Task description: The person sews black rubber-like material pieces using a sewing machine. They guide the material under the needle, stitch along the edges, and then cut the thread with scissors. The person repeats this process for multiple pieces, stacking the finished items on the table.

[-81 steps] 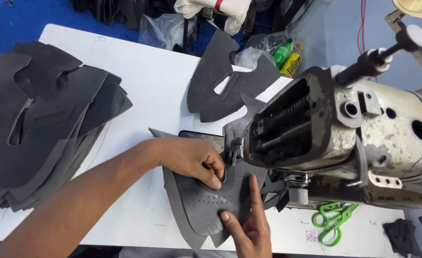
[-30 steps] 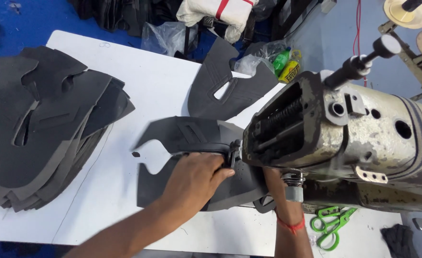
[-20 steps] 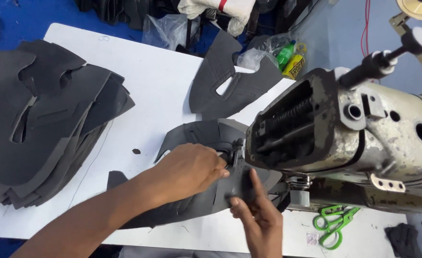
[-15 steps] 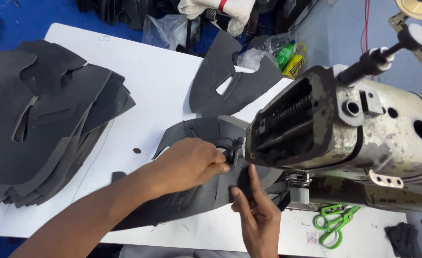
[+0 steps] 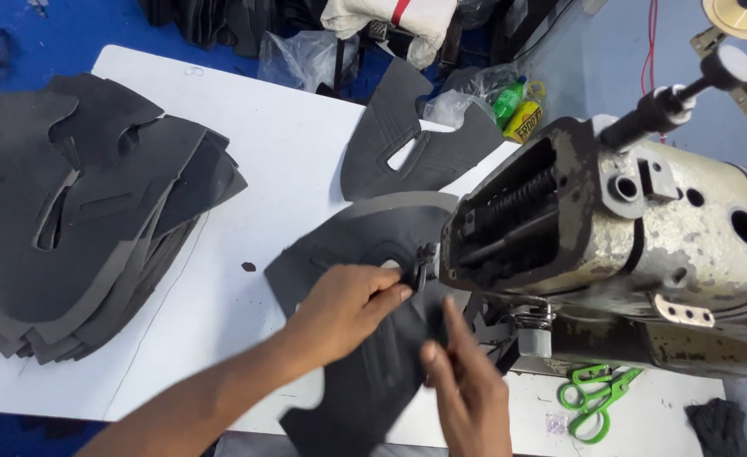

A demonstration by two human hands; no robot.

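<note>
Left hand: left hand (image 5: 344,306) lies palm down on the dark grey cut piece (image 5: 365,338), fingers curled together and fingertips pressed at the presser foot (image 5: 422,267) of the sewing machine (image 5: 627,254).
Right hand: right hand (image 5: 466,385) comes up from the near edge, fingers together, pinching the near right part of the same piece just below the machine head; it is blurred.
Cut piece: flat on the white tabletop (image 5: 280,169), its right edge under the machine head, a curved part fanning out to the far side.
Second piece: another dark grey cut piece with a slot (image 5: 416,148) lies farther away, apart from the one held.
Stack: a tall pile of like grey pieces (image 5: 86,220) sits at the left of the tabletop.
Near right: green scissors (image 5: 598,398) lie on the tabletop below the machine.
Far side: a green bottle (image 5: 509,101) and clear plastic bags (image 5: 306,63).
</note>
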